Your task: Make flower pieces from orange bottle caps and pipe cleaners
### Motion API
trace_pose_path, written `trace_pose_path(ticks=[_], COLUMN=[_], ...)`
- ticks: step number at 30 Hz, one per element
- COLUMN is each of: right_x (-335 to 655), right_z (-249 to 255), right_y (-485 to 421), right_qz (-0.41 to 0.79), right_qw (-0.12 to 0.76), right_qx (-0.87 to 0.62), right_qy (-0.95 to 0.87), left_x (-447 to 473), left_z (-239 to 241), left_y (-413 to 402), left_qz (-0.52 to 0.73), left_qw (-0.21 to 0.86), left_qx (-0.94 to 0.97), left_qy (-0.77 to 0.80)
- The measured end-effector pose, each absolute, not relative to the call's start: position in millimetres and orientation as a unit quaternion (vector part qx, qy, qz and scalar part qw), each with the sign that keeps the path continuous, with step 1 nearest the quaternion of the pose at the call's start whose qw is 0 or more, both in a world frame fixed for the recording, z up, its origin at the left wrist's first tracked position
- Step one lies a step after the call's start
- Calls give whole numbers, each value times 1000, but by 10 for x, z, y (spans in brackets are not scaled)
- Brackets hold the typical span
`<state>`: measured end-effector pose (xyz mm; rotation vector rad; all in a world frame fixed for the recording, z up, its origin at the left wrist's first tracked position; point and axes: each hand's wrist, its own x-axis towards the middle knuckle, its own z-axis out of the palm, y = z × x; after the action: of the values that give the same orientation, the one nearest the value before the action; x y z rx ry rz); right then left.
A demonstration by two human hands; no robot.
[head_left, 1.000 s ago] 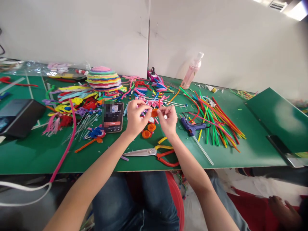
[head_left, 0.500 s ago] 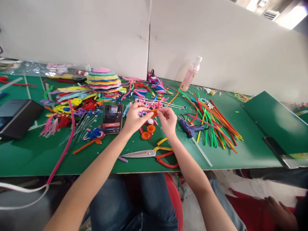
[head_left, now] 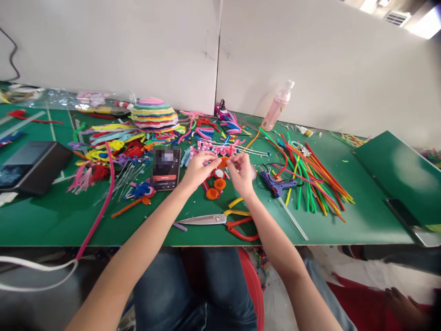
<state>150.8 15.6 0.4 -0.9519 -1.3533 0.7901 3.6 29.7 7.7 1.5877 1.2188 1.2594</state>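
Observation:
Over the middle of the green table, an orange chenille stem (head_left: 224,162) is pinched between both hands. My left hand (head_left: 199,170) grips one end with thumb and fingertips, and my right hand (head_left: 242,174) has the other. Its bent shape is partly hidden by the fingers. Just below lie two orange coiled discs (head_left: 216,189) and a small round white-and-red piece (head_left: 218,173). Scissors (head_left: 206,219) with yellow and red handles lie nearer the table edge, under my right forearm. To the right of my right hand rests a blue glue gun (head_left: 277,184) with a clear glue stick.
Green, red and orange chenille stems (head_left: 310,179) are spread at right. A phone (head_left: 167,170) lies left of my hands, beside a heap of colourful pieces and a striped dome (head_left: 154,115). A pink bottle (head_left: 277,106) stands by the wall. Another person's hand (head_left: 403,301) shows lower right.
The whole view has shifted slightly, so the table appears a little further right. Both hands keep their pinch on the orange stem, with only slight finger movement.

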Motion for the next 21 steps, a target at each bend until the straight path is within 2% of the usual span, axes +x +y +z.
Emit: trace_pose_path(ticks=[4, 9, 18, 21], right_x=[1502, 1505, 1508, 1499], right_z=[4, 15, 29, 43], right_y=[150, 159, 166, 170], right_qz=[335, 406, 481, 511], right_qw=[622, 615, 587, 586], right_qx=[-415, -394, -415, -417], right_qy=[-574, -548, -502, -471], left_x=[48, 23, 10, 5], left_z=[47, 85, 79, 58], left_y=[306, 296, 306, 323], left_qz=[480, 498, 515, 510], left_qw=[386, 350, 428, 418], left_qx=[639, 645, 590, 598], left_qy=[460, 462, 452, 456])
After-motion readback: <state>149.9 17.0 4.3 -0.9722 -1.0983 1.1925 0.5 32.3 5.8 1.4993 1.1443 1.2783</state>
